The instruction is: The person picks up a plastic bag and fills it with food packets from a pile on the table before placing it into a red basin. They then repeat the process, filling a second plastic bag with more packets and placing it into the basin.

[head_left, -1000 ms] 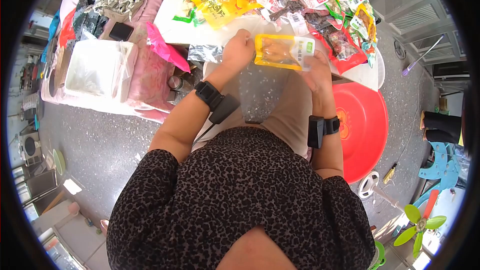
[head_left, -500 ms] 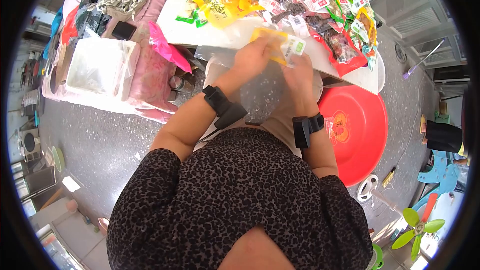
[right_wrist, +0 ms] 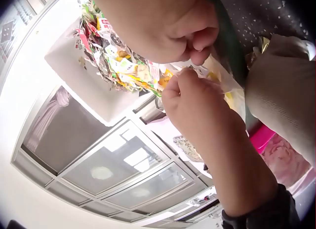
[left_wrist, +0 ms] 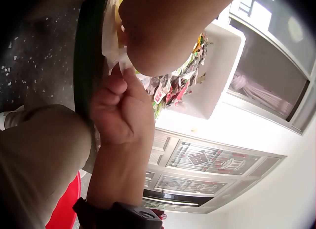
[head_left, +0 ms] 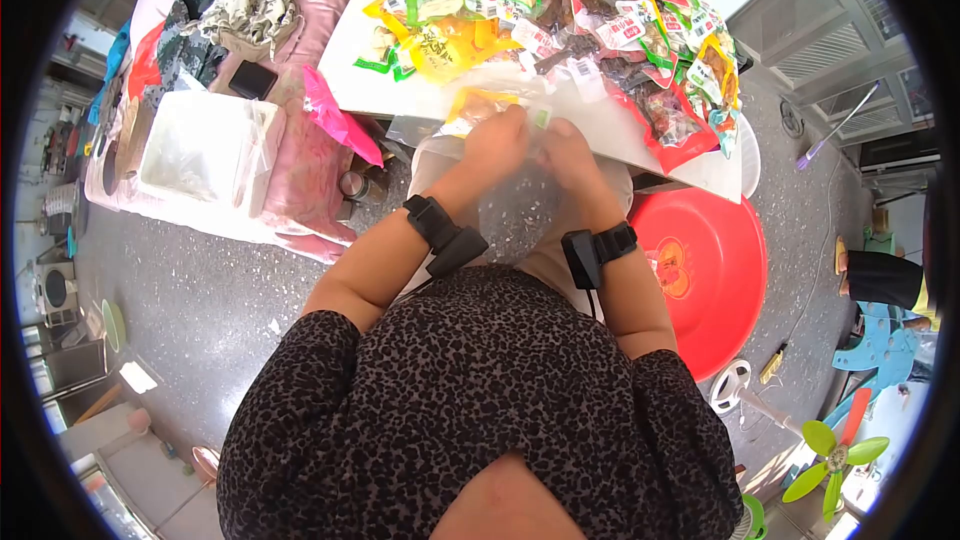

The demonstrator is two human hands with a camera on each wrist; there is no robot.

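My left hand (head_left: 497,140) and right hand (head_left: 565,145) meet at the near edge of the white table (head_left: 610,125). Both pinch the mouth of a clear plastic bag (head_left: 515,205) that hangs down over my lap. A yellow snack packet (head_left: 470,103) sits at the bag's mouth, mostly hidden behind my left hand. In the left wrist view the right hand (left_wrist: 121,110) is curled, nipping the thin plastic (left_wrist: 116,61). In the right wrist view the left hand (right_wrist: 197,105) pinches the bag (right_wrist: 222,76), with yellow showing through it.
A heap of several coloured snack packets (head_left: 560,0) covers the far part of the table. A red basin (head_left: 705,260) stands on the floor at my right. At my left are a pink bag (head_left: 335,105) and a white foam box (head_left: 195,150). A green fan (head_left: 830,450) stands lower right.
My right hand carried the yellow packet left to the bag held by my left hand. Both hands have now closed together on the bag's mouth, covering most of the packet.
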